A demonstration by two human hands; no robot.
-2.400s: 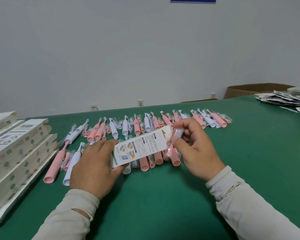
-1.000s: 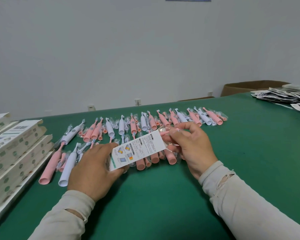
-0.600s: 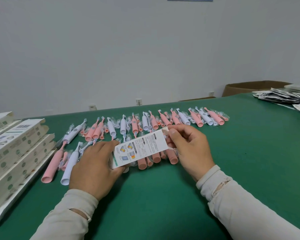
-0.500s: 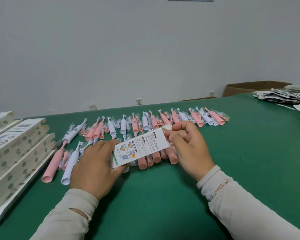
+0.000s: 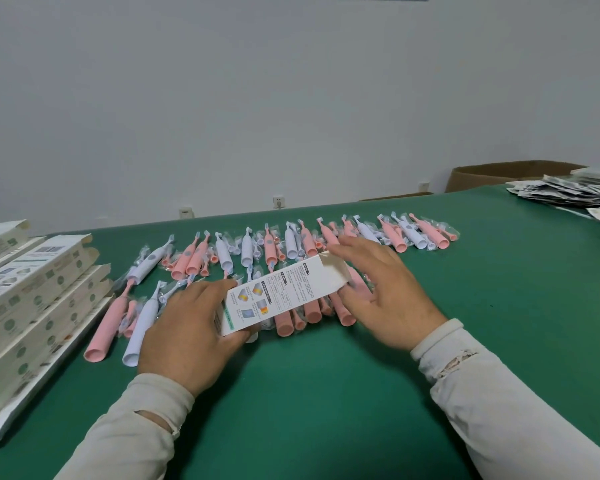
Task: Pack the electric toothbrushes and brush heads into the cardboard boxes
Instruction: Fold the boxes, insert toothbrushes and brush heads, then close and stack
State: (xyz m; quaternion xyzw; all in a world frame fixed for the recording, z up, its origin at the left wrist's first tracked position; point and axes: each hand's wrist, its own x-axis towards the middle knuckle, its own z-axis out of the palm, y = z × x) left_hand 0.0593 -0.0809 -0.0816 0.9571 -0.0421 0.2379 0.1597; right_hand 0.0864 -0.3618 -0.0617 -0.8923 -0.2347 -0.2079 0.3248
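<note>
since the earlier frames the right hand point(image 5: 388, 292) has let go of the bagged brush head it was feeding into the box mouth, and its fingers have spread out straight; the brush head is no longer visible and is judged to be inside. the cardboard box point(image 5: 284, 292) sits at frame centre, raised off the green table point(image 5: 326, 393) and slanting from lower left to upper right. the left hand point(image 5: 187, 327) grips its lower left end, fingers and thumb curled round it, which steadies the box so the other end can be worked. the right hand is open, fingers extended over and beside the upper right end, where the end flap point(image 5: 336, 268) stands unfolded; this posture suits pressing the flap closed, judged to be the next step. the contents of the box cannot be seen. behind and under the box, across mid frame, lie rows of pink and white electric toothbrushes point(image 5: 246, 251) with small bagged brush heads point(image 5: 433, 237) among them, laid out within reach for picking. at the left edge of the frame stands a stack of long white boxes point(image 5: 32, 296); whether they are filled cannot be told. at the upper right, a brown carton point(image 5: 510, 173) stands behind the table and a heap of printed sheets point(image 5: 575, 194) lies on it.
</note>
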